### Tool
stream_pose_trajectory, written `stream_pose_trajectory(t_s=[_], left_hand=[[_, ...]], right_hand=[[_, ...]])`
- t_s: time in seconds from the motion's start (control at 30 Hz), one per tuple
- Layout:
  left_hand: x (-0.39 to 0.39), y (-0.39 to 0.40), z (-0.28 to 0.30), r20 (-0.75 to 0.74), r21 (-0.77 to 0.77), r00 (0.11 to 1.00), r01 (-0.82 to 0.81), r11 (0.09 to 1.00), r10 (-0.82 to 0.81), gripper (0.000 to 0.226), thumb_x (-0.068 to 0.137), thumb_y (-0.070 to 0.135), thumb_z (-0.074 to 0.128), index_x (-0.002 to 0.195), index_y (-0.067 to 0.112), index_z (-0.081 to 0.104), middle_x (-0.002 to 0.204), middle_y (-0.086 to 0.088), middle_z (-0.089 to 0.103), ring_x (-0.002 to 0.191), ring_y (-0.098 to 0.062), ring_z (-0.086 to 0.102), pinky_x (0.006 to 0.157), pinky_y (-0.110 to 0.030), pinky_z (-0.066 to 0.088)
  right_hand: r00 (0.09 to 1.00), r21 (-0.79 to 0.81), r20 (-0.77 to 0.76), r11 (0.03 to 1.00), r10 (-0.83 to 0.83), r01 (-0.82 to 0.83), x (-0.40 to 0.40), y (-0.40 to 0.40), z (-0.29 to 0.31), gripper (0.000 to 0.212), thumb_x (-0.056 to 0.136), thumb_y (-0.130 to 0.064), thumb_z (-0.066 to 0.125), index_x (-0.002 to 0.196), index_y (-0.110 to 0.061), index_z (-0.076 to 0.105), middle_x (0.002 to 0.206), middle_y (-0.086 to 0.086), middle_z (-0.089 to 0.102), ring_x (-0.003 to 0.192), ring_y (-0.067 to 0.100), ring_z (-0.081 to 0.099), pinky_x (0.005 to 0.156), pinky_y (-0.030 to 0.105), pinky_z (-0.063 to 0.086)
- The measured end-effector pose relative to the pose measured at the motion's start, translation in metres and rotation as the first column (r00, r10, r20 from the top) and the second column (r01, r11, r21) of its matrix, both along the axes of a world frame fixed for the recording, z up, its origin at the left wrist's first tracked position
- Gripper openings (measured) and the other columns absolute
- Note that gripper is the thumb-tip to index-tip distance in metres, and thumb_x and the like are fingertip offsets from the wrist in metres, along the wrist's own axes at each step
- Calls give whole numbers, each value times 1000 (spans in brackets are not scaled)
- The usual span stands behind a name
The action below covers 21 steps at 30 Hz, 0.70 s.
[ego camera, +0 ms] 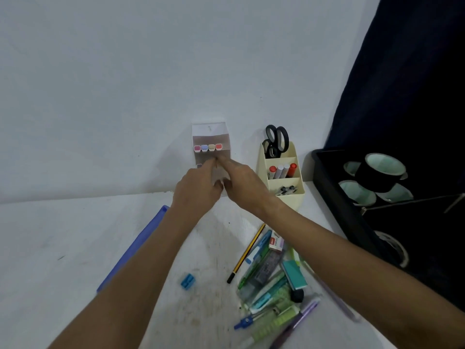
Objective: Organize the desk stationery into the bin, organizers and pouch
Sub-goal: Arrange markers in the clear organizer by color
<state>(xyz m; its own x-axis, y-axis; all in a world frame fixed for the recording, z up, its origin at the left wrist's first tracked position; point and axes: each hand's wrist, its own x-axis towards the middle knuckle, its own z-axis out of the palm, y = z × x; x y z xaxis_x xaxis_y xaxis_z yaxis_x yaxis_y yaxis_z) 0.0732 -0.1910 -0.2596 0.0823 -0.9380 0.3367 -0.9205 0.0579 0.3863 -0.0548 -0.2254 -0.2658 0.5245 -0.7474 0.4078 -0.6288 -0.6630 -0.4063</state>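
Pinching together, left hand [198,187] and right hand [242,186] are gripping a marker inside the clear plastic rectangular organizer [210,137].

At centre frame the clear organizer [210,137] looks like glossy see-through plastic. Right of it, the cream organizer [281,182] is smooth matt plastic, and the scissors [275,141] in it have shiny black plastic handles. The bin [334,197] at right is glossy black plastic. The counter [63,248] is matt white, scuffed and stained at lower centre. The curtain [415,84] at upper right is dark cloth.
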Motion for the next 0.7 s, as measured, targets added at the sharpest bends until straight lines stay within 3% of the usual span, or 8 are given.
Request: stream_pose_trajectory(t_s=[0.07,0.17,0.23,0.3,0.47,0.6,0.7], left_hand=[[-5,24,-2,-79,-14,996,29,999,-30,46,88,28,57,133,24,46,83,-6,67,74,-24,62,73,-38,55],[-10,56,-16,-157,102,987,55,993,-38,34,86,27,61,120,23,60,74,3,64,76,-19,61,76,-35,54],[-13,66,-29,-168,211,983,113,971,-78,26,86,27,61,112,21,65,72,7,62,68,-11,57,72,-27,49],[-20,70,-41,-156,284,978,179,942,-139,25,87,27,62,111,20,65,74,6,61,66,-8,54,69,-23,44],[-43,67,-58,-119,383,957,289,878,-263,31,88,30,61,119,23,62,83,5,58,77,-9,50,73,-19,38],[-58,63,-67,-155,420,946,324,848,-285,31,87,32,61,118,25,64,86,1,68,76,-10,57,65,-21,39],[-60,61,-73,-138,450,951,310,838,-277,27,87,36,60,110,25,67,74,3,65,63,-9,60,58,-23,47]], right_hand=[[998,48,48,998,40,-42,-15,19,5,52,90,-3,54,140,-16,44,126,5,62,94,11,60,84,18,45],[1000,187,8,982,-21,19,-48,45,7,38,93,-13,57,131,-16,56,124,-2,64,79,2,56,83,9,42],[998,245,-51,969,-21,33,-71,57,5,30,92,-15,59,121,-14,64,112,-1,69,63,-5,52,71,-1,40],[989,284,-142,956,-31,71,-94,66,3,24,91,-16,61,113,-12,69,104,1,71,61,-5,50,62,-4,35],[964,344,-258,925,-70,159,-122,78,-10,18,88,-24,65,103,-17,71,90,-5,66,66,1,50,57,4,37],[954,347,-300,928,-27,136,-119,88,-28,21,85,-23,66,105,-18,70,89,-10,54,81,8,49,72,20,40],[953,362,-296,931,63,51,-109,96,-38,21,84,-18,67,105,-18,71,93,-5,57,85,12,53,77,25,44]])
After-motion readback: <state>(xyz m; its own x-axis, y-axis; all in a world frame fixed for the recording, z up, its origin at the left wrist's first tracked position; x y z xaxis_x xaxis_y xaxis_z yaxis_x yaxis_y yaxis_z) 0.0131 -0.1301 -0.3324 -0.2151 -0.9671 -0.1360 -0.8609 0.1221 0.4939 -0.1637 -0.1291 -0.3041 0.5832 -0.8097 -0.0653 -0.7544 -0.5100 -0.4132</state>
